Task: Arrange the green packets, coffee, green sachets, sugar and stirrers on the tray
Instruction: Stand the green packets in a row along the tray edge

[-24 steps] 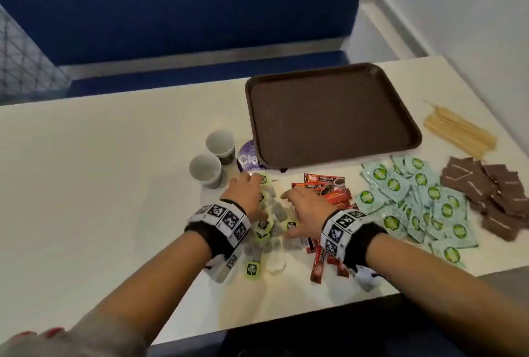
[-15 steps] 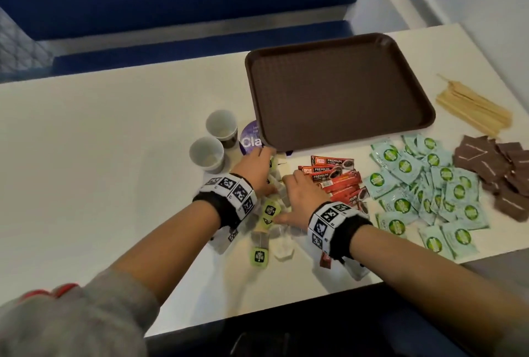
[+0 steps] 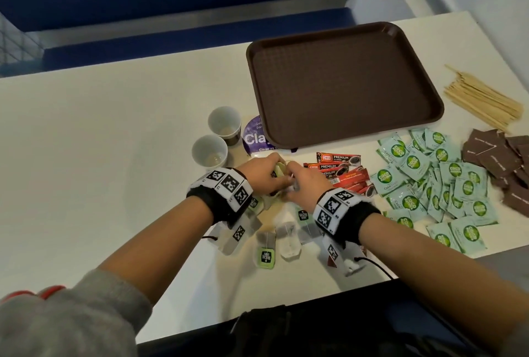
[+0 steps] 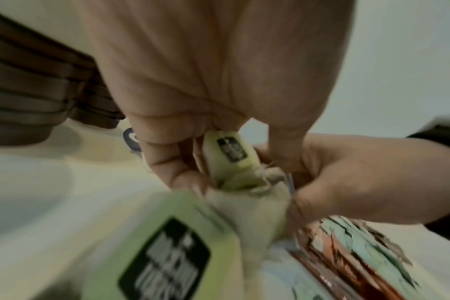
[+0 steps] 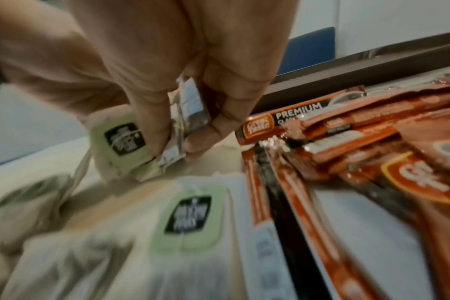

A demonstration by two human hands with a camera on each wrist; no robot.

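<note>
Near edge of desk (image 3: 86, 142): loose green sachets (image 3: 265, 256), tea bags with green tags, lay flat on the white surface between the two forearms.
Left hand (image 3: 262, 173): its grip was curled round a bunch of the green sachets, one green tag (image 4: 229, 151) showing between the fingers in the left wrist view.
Right hand (image 3: 306, 186): it met the left hand over the same pile; finger and thumb pinched a small silvery-white wrapper (image 5: 186, 113), touching a green tag.
Coffee (image 3: 343, 173): red and black sticks lay in a heap just right of the hands.
Green packets (image 3: 435, 182): pale green packets with round green logos were scattered farther right.
Sugar (image 3: 503, 162): brown packets lay at the right edge of the desk.
Cups (image 3: 211, 150): two white paper cups stood left of the hands.
Tray (image 3: 343, 84): brown, on the desk beyond the hands, with nothing on it.
Stirrers (image 3: 483, 102): a wooden bundle lay right of the tray.
</note>
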